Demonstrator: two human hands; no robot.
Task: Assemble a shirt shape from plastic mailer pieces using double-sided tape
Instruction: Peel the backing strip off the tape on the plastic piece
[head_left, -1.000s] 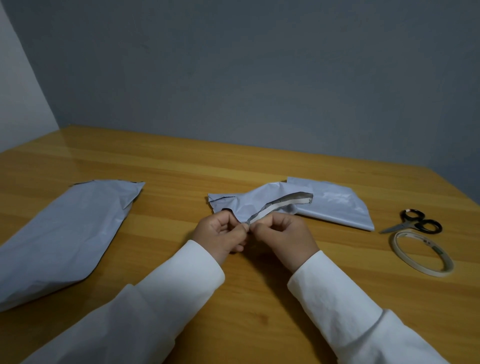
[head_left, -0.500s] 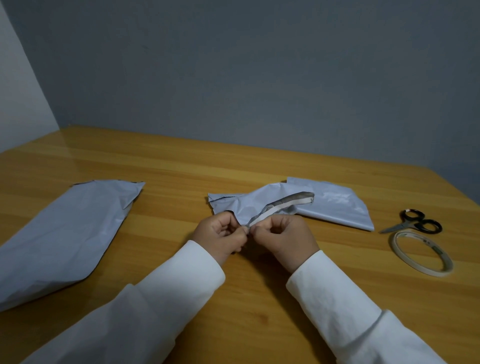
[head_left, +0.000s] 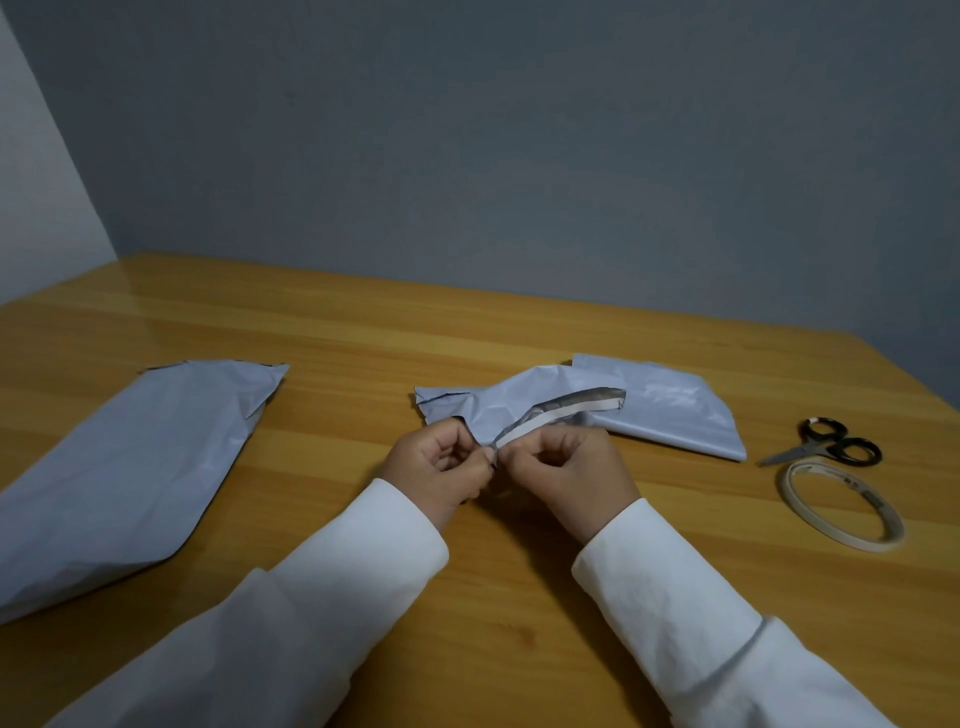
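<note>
Head view: fingertips hide the pinch point where left hand (head_left: 441, 465) and right hand (head_left: 563, 470) clamp one crumpled mailer piece (head_left: 511, 408) mid-table; three pieces counted, one tape roll (head_left: 841, 504), one scissors (head_left: 826, 448).

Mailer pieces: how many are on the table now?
3: a large piece at left, a crumpled piece pinched by left hand and right hand, and a folded piece behind it. More may hide underneath.
</note>
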